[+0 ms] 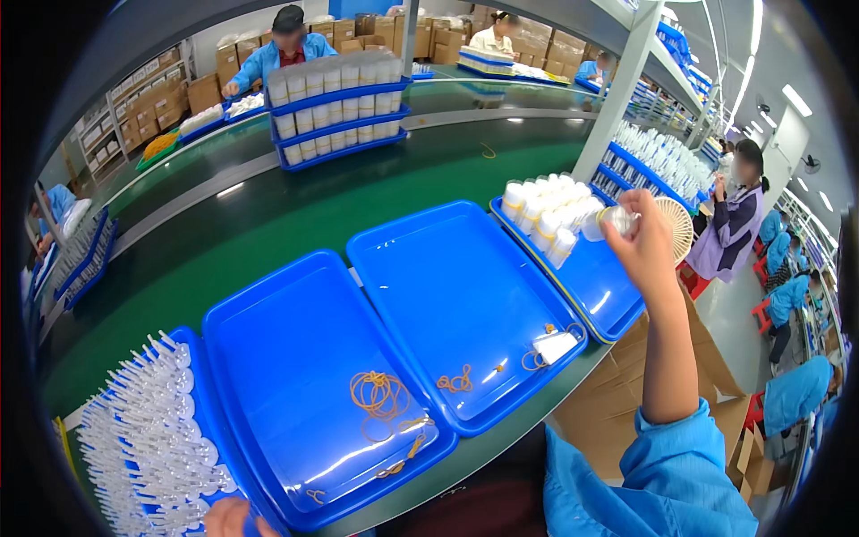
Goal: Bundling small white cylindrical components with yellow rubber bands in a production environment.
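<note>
My right hand is raised over the right-hand blue tray, closed around a clear, short plastic cylinder that lies tilted in the fingers. Below and left of it, several white-and-clear cylinders with a pale yellow band stand packed in the far part of that tray. At the lower left edge, my left hand is partly cut off beside a blue tray of clear plastic pieces with thin stems. Its fingers are mostly out of sight, so I cannot tell whether it holds anything.
Two blue trays in the middle carry loose rubber bands and a small white block. Stacked trays of cylinders stand on the green belt. A metal post, cream fan and cardboard box are near my right arm. Co-workers sit beyond.
</note>
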Demonstrator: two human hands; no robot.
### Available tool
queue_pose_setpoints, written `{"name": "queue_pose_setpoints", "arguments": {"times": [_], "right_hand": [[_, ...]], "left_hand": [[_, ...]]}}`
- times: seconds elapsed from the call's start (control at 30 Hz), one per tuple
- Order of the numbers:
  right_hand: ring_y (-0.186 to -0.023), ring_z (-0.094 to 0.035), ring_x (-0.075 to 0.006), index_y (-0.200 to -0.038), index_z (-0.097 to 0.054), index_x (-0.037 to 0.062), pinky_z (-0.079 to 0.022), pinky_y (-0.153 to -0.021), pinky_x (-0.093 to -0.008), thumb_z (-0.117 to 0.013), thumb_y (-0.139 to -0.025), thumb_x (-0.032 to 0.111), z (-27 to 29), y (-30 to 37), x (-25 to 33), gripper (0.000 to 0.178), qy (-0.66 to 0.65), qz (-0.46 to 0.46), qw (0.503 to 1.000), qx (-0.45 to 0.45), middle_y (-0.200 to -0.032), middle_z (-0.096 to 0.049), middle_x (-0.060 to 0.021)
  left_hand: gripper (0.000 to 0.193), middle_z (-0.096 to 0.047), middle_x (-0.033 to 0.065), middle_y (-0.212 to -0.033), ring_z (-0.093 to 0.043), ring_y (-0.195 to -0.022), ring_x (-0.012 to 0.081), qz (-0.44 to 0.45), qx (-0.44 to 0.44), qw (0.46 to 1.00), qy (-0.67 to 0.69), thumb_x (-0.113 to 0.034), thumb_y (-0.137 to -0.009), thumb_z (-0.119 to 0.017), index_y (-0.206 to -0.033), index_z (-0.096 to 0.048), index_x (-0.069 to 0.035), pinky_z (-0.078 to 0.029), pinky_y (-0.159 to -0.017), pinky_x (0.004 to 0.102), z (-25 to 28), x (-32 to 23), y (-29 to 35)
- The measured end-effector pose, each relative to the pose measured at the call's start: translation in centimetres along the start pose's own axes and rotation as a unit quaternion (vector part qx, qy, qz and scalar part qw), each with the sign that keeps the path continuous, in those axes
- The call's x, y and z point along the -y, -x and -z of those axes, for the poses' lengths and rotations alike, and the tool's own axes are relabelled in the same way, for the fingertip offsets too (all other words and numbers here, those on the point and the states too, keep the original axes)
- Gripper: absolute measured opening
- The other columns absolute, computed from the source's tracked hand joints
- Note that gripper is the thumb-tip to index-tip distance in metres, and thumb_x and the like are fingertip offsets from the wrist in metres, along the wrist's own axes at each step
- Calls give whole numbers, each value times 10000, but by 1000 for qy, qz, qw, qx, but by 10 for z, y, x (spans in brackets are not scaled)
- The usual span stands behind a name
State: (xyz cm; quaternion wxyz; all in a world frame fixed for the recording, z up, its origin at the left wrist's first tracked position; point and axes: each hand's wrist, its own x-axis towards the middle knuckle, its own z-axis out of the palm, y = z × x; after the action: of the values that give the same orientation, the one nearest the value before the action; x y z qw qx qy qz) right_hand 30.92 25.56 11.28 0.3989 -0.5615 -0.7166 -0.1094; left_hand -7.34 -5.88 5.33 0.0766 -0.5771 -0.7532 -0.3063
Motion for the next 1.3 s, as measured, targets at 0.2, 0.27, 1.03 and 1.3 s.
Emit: {"name": "queue_pose_setpoints", "arguments": {"times": [0.2,0.27,1.03,1.3], "right_hand": [[-785,-625,-316,-988,-543,33,-484,-722,-391,-708,-711,191,-52,-22,-79,359,43,-44,992,106,-880,-625,-159],[-800,-628,-315,-989,-561,26,-487,-733,-379,-691,-742,208,-66,-19,-76,333,12,-79,986,149,-870,-634,-160],[-807,-605,-298,-947,-561,74,-492,-681,-413,-678,-705,192,-56,75,0,294,55,150,888,432,-874,-585,-97],[-853,-583,-295,-1310,-386,93,-506,-752,-359,-713,-716,87,-42,85,35,679,-232,94,939,236,-1223,-437,-166]], "left_hand": [[345,-512,222,-1165,-492,-1065,383,48,85,987,-127,4,-761,-573,-1105,-550,1,-395,-908,405,9,25,-3],[374,-512,222,-1141,-485,-1059,387,54,88,984,-147,-18,-765,-585,-1134,-527,2,-386,-909,412,9,30,-3],[289,-500,240,-1079,-522,-915,378,96,31,986,-135,-76,-777,-604,-1056,-571,-11,-438,-778,395,2,26,-1],[309,-412,243,-1239,-541,-945,356,84,-11,983,-161,-140,-813,-615,-1099,-578,-28,-452,-764,390,0,26,-2]]}}
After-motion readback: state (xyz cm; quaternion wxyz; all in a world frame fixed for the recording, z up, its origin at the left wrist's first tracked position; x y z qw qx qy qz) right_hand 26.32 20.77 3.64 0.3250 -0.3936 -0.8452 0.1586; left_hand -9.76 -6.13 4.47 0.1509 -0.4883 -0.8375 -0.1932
